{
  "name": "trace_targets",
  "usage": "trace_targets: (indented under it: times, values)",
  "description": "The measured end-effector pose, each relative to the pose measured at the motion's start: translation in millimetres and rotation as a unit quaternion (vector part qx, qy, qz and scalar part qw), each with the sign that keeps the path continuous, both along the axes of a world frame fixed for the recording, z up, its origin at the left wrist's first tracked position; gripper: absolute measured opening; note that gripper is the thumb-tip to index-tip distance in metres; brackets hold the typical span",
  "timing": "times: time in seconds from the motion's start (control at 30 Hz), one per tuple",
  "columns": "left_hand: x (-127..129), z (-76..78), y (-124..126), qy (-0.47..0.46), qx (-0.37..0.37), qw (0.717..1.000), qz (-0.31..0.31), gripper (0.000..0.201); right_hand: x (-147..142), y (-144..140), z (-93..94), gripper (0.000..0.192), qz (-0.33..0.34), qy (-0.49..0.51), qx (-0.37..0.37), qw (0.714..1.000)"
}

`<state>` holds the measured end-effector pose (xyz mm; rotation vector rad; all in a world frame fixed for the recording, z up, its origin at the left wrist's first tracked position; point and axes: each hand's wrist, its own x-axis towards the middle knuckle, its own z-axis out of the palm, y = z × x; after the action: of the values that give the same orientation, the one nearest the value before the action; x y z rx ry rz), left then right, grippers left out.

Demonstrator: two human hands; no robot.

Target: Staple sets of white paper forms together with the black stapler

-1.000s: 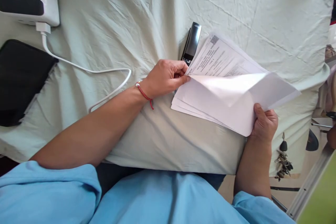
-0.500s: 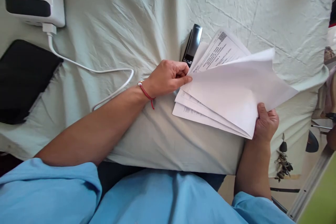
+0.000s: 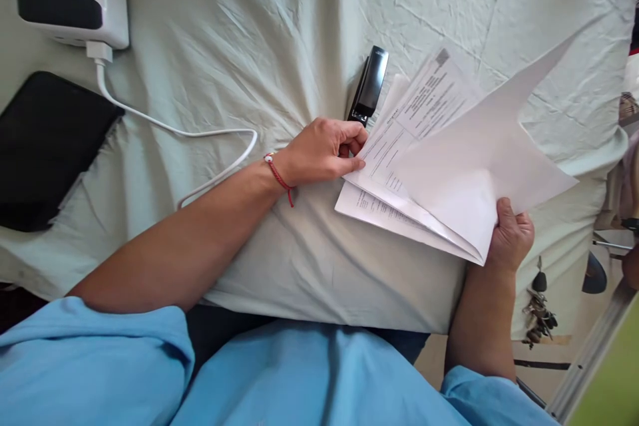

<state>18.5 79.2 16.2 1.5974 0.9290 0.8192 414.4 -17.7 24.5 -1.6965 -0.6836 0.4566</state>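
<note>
Several printed sheets of paper (image 3: 394,153) are spread like a fan between my hands. My left hand (image 3: 324,150), with a red string bracelet at the wrist, pinches the left edge of a printed sheet between thumb and fingers. At the lower right corner of the stack, my right hand (image 3: 512,233) is closed on the sheets, thumb on top. One sheet is lifted and folded over toward the right, its blank back facing up. A black stapler (image 3: 369,85) lies just behind my left hand, partly beside the papers.
A pale green cloth (image 3: 224,33) covers the table in wrinkles. At the left are a white device (image 3: 112,0) with a white cable (image 3: 187,136) plugged in and a flat black case (image 3: 50,146). A bunch of keys (image 3: 539,309) hangs at the table's right edge.
The upper sheet has left my left fingers and swung up to the right, uncovering more of the printed page below. My left hand now pinches that page.
</note>
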Motion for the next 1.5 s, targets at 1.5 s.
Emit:
trace_targets:
  times: [1.5]
  values:
    - [1.9,1.1,0.9,-0.010,-0.012,1.000,0.016,0.026,-1.3,-1.1,0.2,0.048,-0.016,0.000,0.012,1.000]
